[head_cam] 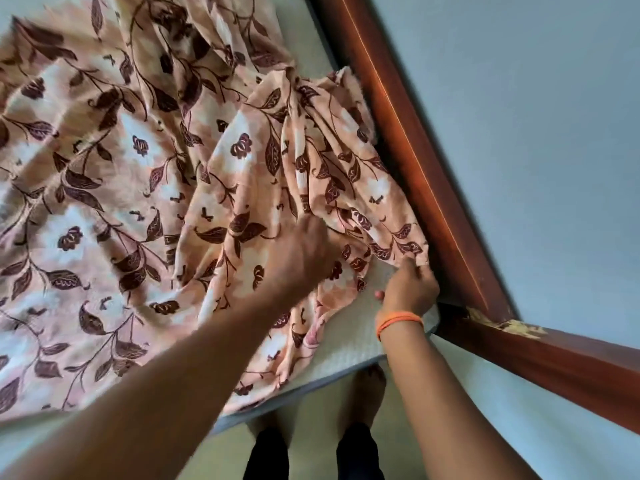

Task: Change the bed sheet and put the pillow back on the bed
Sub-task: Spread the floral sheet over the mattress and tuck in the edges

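Observation:
A peach bed sheet (145,174) with brown leaf and white flower print lies rumpled over the pale mattress (349,344). My right hand (408,289), with an orange band at the wrist, pinches the sheet's edge close to the mattress corner by the wooden frame. My left hand (304,251) reaches into the bunched folds beside it; it is blurred and its fingers are hidden in the cloth. No pillow is in view.
A dark wooden bed frame (415,161) runs along the mattress's right side and turns at a chipped corner (509,323). Pale blue wall lies beyond it. My bare feet (363,393) stand on the light floor at the mattress edge.

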`<action>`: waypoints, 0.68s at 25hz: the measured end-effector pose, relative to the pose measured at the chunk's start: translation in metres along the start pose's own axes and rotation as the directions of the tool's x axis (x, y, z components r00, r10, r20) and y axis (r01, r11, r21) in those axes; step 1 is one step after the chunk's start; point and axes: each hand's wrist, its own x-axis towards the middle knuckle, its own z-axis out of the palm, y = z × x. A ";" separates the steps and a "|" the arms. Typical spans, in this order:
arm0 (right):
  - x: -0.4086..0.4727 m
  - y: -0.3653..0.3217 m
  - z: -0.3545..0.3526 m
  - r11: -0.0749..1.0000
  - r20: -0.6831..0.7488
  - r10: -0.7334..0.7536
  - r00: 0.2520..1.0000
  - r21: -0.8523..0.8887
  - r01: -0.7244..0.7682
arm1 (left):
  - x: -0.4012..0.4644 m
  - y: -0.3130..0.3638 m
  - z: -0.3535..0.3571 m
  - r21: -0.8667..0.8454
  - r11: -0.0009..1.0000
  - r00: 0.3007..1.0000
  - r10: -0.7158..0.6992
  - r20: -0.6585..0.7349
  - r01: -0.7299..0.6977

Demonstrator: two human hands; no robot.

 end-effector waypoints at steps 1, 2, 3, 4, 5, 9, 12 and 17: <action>0.002 0.003 -0.003 0.998 0.028 0.053 0.998 0.021 -0.054 | -0.032 0.022 -0.031 0.000 0.999 0.992 0.052 0.119 -0.052; 0.001 0.000 -0.005 0.983 0.084 0.144 0.986 0.100 -0.152 | -0.053 0.029 -0.026 0.023 0.996 0.993 0.085 0.075 -0.087; 0.000 -0.005 -0.006 0.939 0.161 0.236 0.958 0.215 -0.267 | -0.061 0.028 -0.020 0.053 0.998 0.994 0.015 0.105 -0.021; 0.001 -0.007 -0.006 0.881 0.248 0.273 0.930 0.323 -0.345 | -0.066 0.025 -0.012 0.073 0.997 0.998 -0.026 0.058 0.022; 0.002 -0.011 -0.007 0.820 0.326 0.261 0.909 0.422 -0.387 | -0.065 0.024 -0.003 0.032 0.999 0.999 -0.040 0.036 0.039; -0.004 -0.015 -0.031 0.964 0.223 -0.057 0.973 0.265 -0.004 | -0.078 0.043 0.006 -0.158 0.984 0.995 0.095 0.037 -0.088; -0.014 0.028 -0.076 0.702 0.260 -0.530 0.807 -0.400 0.589 | -0.100 0.065 0.020 -0.366 0.926 0.901 0.236 0.364 -0.095; 0.022 0.096 -0.162 0.479 0.170 -0.088 0.981 -0.856 0.192 | -0.148 0.080 0.057 -0.386 0.922 0.738 0.247 0.628 0.020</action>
